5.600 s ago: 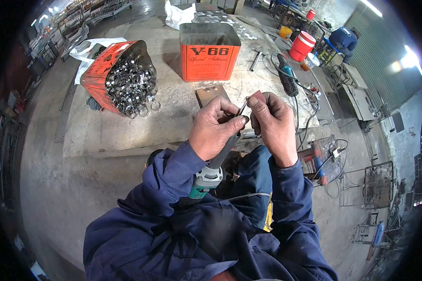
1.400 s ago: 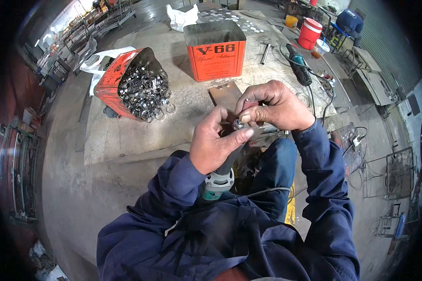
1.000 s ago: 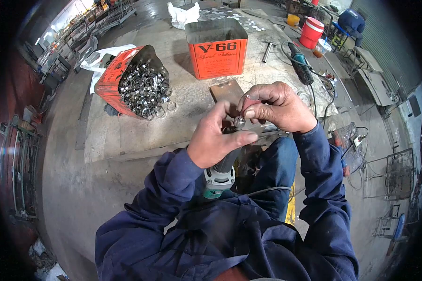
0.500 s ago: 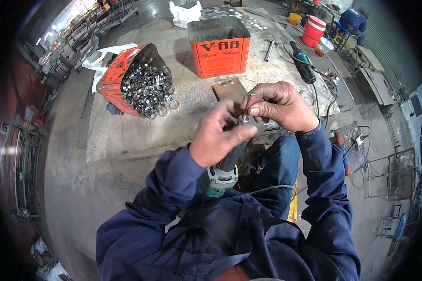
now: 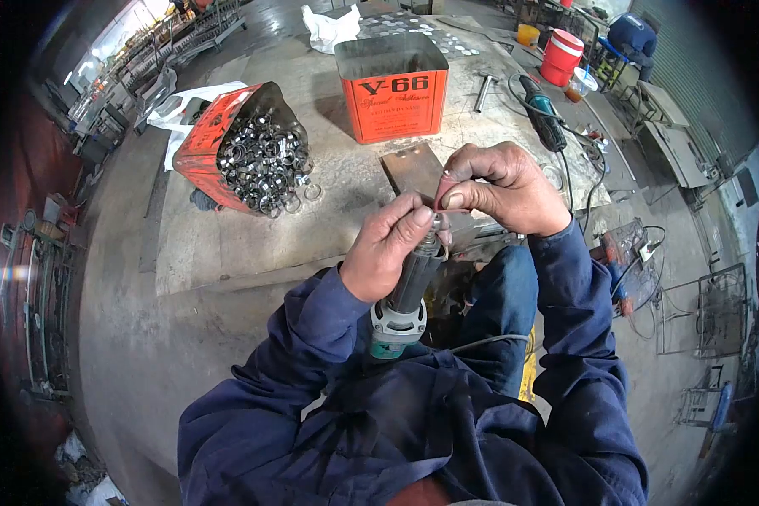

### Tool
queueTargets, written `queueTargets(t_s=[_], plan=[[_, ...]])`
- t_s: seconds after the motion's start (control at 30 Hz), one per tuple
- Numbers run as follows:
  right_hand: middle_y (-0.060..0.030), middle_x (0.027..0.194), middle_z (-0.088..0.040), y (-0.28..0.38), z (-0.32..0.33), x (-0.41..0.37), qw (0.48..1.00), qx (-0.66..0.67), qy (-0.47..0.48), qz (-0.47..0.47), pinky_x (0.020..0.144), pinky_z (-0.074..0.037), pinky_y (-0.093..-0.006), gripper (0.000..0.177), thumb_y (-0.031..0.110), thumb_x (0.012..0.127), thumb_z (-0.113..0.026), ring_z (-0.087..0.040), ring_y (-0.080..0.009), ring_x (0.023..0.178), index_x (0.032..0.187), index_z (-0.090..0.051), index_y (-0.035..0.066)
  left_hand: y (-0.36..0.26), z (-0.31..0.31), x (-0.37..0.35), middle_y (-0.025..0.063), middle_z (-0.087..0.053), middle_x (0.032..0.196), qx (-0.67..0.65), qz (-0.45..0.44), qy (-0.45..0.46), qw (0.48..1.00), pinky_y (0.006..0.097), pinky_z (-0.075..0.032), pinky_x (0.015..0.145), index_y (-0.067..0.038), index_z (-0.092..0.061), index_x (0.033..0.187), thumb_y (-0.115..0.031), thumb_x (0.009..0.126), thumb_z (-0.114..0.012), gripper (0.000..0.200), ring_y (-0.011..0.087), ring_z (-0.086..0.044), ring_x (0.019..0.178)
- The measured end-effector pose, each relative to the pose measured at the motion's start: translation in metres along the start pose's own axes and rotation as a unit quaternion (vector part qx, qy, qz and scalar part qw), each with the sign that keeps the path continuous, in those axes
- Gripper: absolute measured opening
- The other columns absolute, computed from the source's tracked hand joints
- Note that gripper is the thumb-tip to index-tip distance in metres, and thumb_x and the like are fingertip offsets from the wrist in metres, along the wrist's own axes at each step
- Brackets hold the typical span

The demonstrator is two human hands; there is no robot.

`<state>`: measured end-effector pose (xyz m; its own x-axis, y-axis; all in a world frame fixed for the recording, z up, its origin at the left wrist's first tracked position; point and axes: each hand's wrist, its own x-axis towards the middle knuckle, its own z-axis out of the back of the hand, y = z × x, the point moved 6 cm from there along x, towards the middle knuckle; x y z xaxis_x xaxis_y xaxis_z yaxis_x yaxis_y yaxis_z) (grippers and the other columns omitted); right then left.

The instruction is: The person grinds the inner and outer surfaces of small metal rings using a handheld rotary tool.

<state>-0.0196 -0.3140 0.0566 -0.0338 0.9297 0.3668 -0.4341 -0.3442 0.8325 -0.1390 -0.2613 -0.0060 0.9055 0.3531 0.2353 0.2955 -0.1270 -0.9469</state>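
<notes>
A small reddish strip that looks like sandpaper (image 5: 444, 187) is bent at the tip of a black and green die grinder (image 5: 413, 282). The grinder stands tip up in front of my body. My right hand (image 5: 513, 190) pinches the strip between thumb and curled fingers. With thumb and forefinger pressed together, my left hand (image 5: 384, 251) grips the strip's lower end by the metal spindle; the fingertips partly hide what lies between them. Just beyond both hands lies a flat brown metal plate (image 5: 413, 169) on the worktable (image 5: 228, 261).
A tipped orange can (image 5: 207, 160) spills metal rings (image 5: 266, 160) at left. An upright orange can (image 5: 396, 105) stands ahead. A hammer (image 5: 484, 93), a corded grinder (image 5: 544, 118) and a red cooler (image 5: 562, 57) are at right. Another person (image 5: 634, 35) sits at far right.
My left hand has gone from spread fingers to a pinch at the spindle tip. My right hand keeps the strip, which now shows more of its length.
</notes>
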Motion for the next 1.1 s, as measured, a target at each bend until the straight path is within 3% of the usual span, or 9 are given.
queueTargets(t_s=[0.27,0.37,0.43,0.53,0.57,0.67,0.8,0.9,1.1], plan=[[-0.0055,0.079,-0.062,-0.004,-0.004,0.006,0.996,-0.021,-0.036,0.080,0.069,-0.047,-0.0266,0.019,0.018,0.076,-0.072,-0.058,-0.0135,0.074,0.082,-0.064,0.002,0.013,-0.003,0.014,0.0082,-0.053,0.075,-0.194,0.039,0.119,0.973,0.0307,-0.044,0.063,-0.006,-0.048,0.084,-0.046,0.095,-0.036,0.044,0.0180,-0.052,0.066],[-0.0047,0.077,-0.063,-0.009,-0.011,0.008,0.989,0.124,-0.050,-0.067,0.069,-0.047,-0.0254,0.019,0.014,0.076,-0.072,-0.059,-0.0112,0.074,0.083,-0.063,-0.001,0.023,-0.003,0.011,0.0082,-0.052,0.073,-0.286,0.093,0.159,0.940,0.0306,-0.043,0.063,-0.007,-0.049,0.084,-0.048,0.094,-0.037,0.044,0.0179,-0.052,0.065],[-0.0044,0.077,-0.063,-0.008,-0.013,0.011,0.994,0.094,-0.048,-0.018,0.068,-0.048,-0.0250,0.019,0.015,0.077,-0.071,-0.059,-0.0112,0.074,0.084,-0.063,-0.001,0.023,-0.007,0.012,0.0091,-0.054,0.074,-0.374,0.097,0.190,0.902,0.0310,-0.046,0.062,-0.007,-0.050,0.090,-0.047,0.094,-0.039,0.042,0.0187,-0.055,0.066],[-0.0038,0.077,-0.063,-0.010,-0.009,0.009,0.995,0.083,-0.048,-0.021,0.067,-0.047,-0.0241,0.019,0.015,0.078,-0.070,-0.059,-0.0109,0.073,0.083,-0.063,-0.001,0.015,0.009,0.011,0.0095,-0.057,0.079,-0.165,0.076,0.003,0.983,0.0302,-0.049,0.060,-0.005,-0.048,0.101,-0.045,0.094,-0.041,0.041,0.0190,-0.059,0.066],[-0.0034,0.077,-0.063,-0.017,-0.009,0.007,0.991,0.103,-0.050,-0.070,0.067,-0.047,-0.0235,0.018,0.016,0.079,-0.070,-0.059,-0.0106,0.073,0.083,-0.063,0.000,0.005,0.007,0.012,0.0093,-0.058,0.084,-0.189,-0.038,-0.002,0.981,0.0291,-0.050,0.059,-0.004,-0.044,0.110,-0.034,0.094,-0.048,0.034,0.0182,-0.061,0.068],[-0.0024,0.073,-0.064,-0.014,-0.004,0.009,0.996,-0.026,-0.083,-0.014,0.064,-0.047,-0.0244,0.018,0.017,0.080,-0.069,-0.058,-0.0078,0.070,0.086,-0.064,0.001,0.008,0.012,0.008,0.0085,-0.058,0.086,-0.030,-0.080,-0.057,0.995,0.0281,-0.050,0.059,-0.004,-0.044,0.110,-0.023,0.092,-0.053,0.028,0.0166,-0.060,0.068],[-0.0055,0.072,-0.064,-0.015,-0.008,0.008,0.994,-0.040,-0.089,-0.045,0.061,-0.046,-0.0261,0.018,0.019,0.079,-0.069,-0.060,-0.0113,0.067,0.082,-0.064,0.002,0.009,0.016,0.006,0.0062,-0.059,0.084,-0.097,-0.074,-0.082,0.989,0.0246,-0.049,0.065,-0.003,-0.047,0.105,-0.013,0.089,-0.059,0.022,0.0110,-0.059,0.071],[-0.0102,0.071,-0.062,0.003,-0.007,0.007,0.975,-0.192,-0.114,0.016,0.056,-0.046,-0.0310,0.019,0.022,0.079,-0.069,-0.060,-0.0264,0.064,0.079,-0.064,0.003,0.010,0.019,0.006,0.0059,-0.059,0.084,-0.078,-0.069,-0.092,0.990,0.0243,-0.049,0.064,-0.003,-0.048,0.104,-0.013,0.090,-0.058,0.021,0.0105,-0.058,0.070],[-0.0066,0.069,-0.062,0.018,-0.011,0.004,0.934,-0.275,-0.160,0.160,0.064,-0.045,-0.0325,0.018,0.024,0.076,-0.070,-0.059,-0.0249,0.065,0.078,-0.064,0.006,0.007,0.018,0.004,0.0085,-0.058,0.082,-0.033,-0.104,-0.100,0.989,0.0261,-0.049,0.057,-0.004,-0.046,0.105,-0.017,0.091,-0.054,0.021,0.0142,-0.058,0.067]])
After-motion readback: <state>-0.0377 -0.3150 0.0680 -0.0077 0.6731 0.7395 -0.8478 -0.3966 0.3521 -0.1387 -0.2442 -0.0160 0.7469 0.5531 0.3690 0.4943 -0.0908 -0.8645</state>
